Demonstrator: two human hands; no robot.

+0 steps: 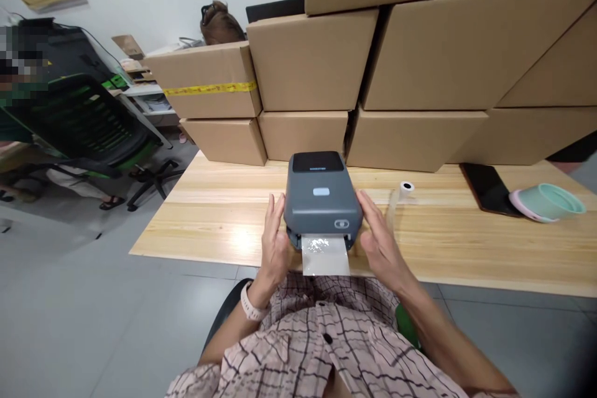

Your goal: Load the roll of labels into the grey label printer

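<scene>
Grey printer point(317, 199), straight-fingered hand point(274, 245) point(381, 241) touching each side

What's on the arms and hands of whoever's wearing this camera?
The left hand and right hand are ungloved. A pale, curved, rubbery-looking wristband circles the left wrist; none shows on the right. The pale pink fabric shirt with dark checked lines leaves both forearms bare.

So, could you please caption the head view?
Left hand and right hand flank a boxy grey printer, white strip protruding.
</scene>
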